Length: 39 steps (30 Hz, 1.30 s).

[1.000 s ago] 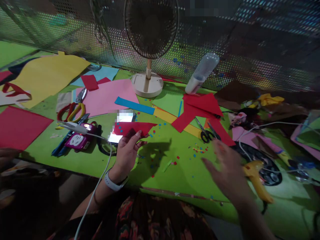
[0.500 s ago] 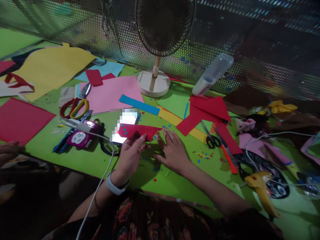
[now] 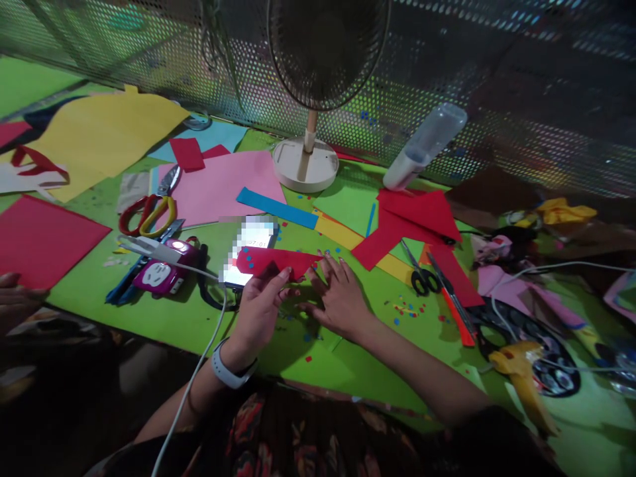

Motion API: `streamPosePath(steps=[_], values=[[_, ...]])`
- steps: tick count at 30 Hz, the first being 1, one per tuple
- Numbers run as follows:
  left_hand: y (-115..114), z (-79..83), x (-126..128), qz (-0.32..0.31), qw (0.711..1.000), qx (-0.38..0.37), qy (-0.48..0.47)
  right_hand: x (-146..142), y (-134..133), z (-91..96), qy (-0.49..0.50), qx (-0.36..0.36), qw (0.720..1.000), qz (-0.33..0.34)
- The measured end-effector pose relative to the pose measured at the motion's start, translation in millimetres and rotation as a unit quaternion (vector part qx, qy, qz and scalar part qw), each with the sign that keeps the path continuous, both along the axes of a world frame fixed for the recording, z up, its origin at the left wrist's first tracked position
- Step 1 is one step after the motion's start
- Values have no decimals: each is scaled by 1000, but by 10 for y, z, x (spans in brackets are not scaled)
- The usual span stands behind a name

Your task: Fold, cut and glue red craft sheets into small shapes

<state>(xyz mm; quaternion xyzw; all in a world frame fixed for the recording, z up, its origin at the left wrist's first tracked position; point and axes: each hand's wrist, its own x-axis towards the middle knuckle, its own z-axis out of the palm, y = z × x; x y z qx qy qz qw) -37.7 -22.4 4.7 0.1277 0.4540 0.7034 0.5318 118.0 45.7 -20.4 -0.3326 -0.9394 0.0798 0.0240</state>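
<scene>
My left hand point(image 3: 261, 311) pinches a red paper piece point(image 3: 293, 264) along its lower edge, thumb on top. Small blue bits of paper point(image 3: 248, 260) show at the piece's left end, which overlaps a lit phone point(image 3: 256, 232). At the pointed right end, my right hand point(image 3: 342, 295) lies palm down with fingers spread, its fingertips close to or touching the tip. Whether those fingertips hold a tiny paper bit cannot be made out. Small coloured bits point(image 3: 410, 308) are scattered on the green tabletop point(image 3: 278, 358) around both hands.
Scissors with red and yellow handles point(image 3: 149, 212) and a purple power adapter point(image 3: 163, 268) lie left. A fan point(image 3: 305, 165) stands behind. Black scissors point(image 3: 424, 279), an orange cutter point(image 3: 462, 328) and a yellow glue gun point(image 3: 521, 371) lie right. Another person's hand point(image 3: 17, 298) rests far left.
My right hand has shifted slightly left, its fingertips now closer over the red piece's pointed end. My left hand keeps its hold almost unmoved.
</scene>
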Motion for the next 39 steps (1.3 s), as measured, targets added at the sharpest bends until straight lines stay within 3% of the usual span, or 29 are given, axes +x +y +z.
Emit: streamPosePath(steps=[5,11,18,24,29,33,39], values=[[3,17,11,1,1000,-3,1,-41,-3,-17,-2,0,1000,0],[1,-14,-2,5,1000,4,-3,-25,20,147,42,-13,999,1],[8,-5,-7,9,1000,4,8,187,93,255,191,-119,970,-91],[15,-18,-8,13,1000,5,15,170,46,146,108,-7,993,-46],[11,-36,-5,9,1000,3,18,174,-2,111,62,27,998,-8],[8,-30,-2,13,1000,2,11,350,-81,177,50,39,998,19],[5,-55,-11,19,1000,3,10,705,-266,217,76,67,995,-8]])
